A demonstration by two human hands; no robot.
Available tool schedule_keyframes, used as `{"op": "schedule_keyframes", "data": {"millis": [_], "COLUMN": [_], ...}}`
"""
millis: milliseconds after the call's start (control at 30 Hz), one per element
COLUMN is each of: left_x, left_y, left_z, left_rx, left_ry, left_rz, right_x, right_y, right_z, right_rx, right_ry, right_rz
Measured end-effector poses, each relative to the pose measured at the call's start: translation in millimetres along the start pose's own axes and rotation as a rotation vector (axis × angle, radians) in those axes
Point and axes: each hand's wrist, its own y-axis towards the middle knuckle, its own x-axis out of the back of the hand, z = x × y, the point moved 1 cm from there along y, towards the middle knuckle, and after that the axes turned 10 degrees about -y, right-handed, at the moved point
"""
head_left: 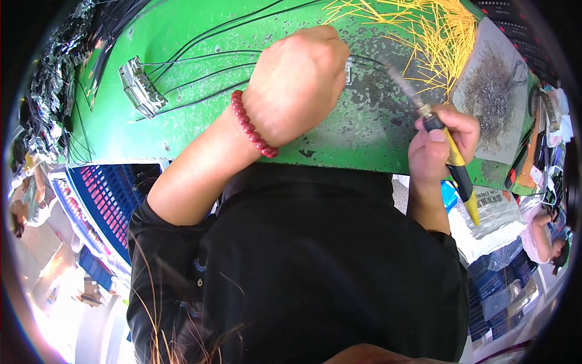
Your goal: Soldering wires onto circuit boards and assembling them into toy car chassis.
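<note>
green table (pixel 357 136) — blue basket (pixel 121 189) — right hand (pixel 431 145) grips soldering iron (pixel 451 145), left hand (pixel 297 82) grip unclear

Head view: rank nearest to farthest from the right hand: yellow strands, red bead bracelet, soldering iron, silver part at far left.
From the right hand:
1. soldering iron: in its grip
2. yellow strands: ahead of it, toward the picture's top
3. red bead bracelet: to its left
4. silver part: farther left, past the bracelet
</note>
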Motion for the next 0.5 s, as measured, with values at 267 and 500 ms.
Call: {"op": "schedule_keyframes", "data": {"millis": [267, 500], "left_x": [5.4, 8.7], "left_y": [1.0, 0.8], "left_z": [-2.6, -3.4], "left_rx": [-0.014, 0.014], "left_ry": [0.014, -0.070], "left_rz": [0.048, 0.058], "right_x": [2.4, -24.1], "right_y": [22.7, 47.2], "right_z": [13.4, -1.1], "right_rx": [-0.166, 0.143], "right_ry": [-0.334, -0.611], "right_rz": [0.130, 0.268]}}
